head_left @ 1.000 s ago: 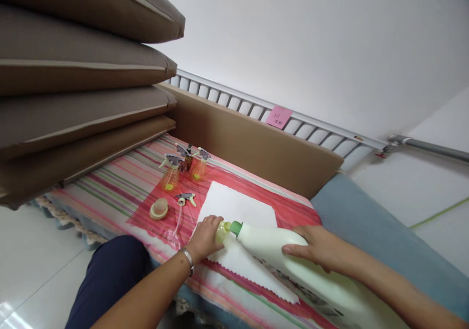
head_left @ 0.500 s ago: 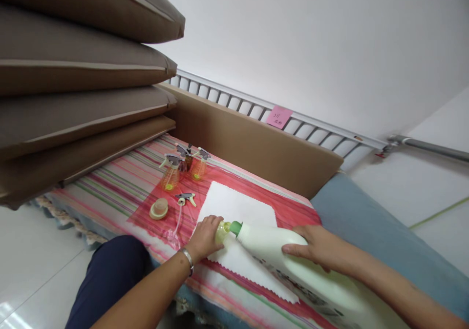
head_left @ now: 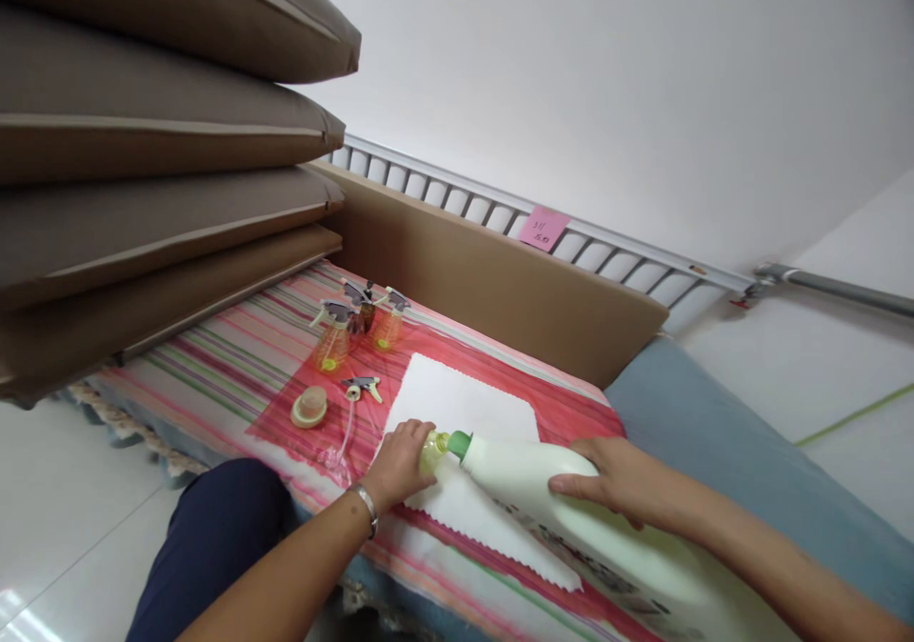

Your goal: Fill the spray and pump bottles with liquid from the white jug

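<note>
Here our left hand (head_left: 400, 466) wraps a small yellowish bottle (head_left: 432, 451) standing on the white cloth (head_left: 457, 404), while our right hand (head_left: 621, 480) clasps the tilted white detergent jug (head_left: 528, 480), neck to neck. The jug looks heavy and smooth; hold its body firmly.

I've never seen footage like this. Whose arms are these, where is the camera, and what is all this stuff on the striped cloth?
No machine here: a person wears a camera on the head, looking down at their own two bare hands. The left hand grips a small yellowish bottle standing on a white cloth. The right hand tips a large white bottle, its green neck meeting the small bottle's mouth. On the striped cover behind lie a loose spray head with its tube, a round cap and three small spray bottles. Brown cushions are stacked at the left.
</note>
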Demonstrator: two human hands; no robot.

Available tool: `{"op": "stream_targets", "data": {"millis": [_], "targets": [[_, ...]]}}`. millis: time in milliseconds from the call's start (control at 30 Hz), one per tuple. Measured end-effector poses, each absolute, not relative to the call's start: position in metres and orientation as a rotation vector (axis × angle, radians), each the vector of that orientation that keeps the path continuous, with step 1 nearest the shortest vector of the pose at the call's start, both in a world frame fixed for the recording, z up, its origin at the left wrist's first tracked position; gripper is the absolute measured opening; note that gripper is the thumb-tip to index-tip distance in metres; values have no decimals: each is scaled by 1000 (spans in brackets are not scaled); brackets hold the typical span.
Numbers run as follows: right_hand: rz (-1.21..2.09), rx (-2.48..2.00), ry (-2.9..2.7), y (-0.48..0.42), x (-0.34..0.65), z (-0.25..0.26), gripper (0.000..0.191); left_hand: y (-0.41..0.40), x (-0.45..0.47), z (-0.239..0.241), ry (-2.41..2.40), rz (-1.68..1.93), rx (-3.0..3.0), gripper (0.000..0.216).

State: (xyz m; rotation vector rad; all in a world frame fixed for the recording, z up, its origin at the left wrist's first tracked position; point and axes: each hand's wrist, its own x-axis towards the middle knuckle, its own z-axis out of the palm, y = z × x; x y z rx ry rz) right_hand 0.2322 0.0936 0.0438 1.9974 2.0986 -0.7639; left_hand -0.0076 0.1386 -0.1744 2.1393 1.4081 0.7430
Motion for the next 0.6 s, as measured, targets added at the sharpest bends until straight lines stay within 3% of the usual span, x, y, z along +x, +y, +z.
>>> {"op": "stream_targets", "data": {"millis": [600], "targets": [[-760,2011,2103,94,231,45,34,137,-7,-175,1400,772,2153,69]]}}
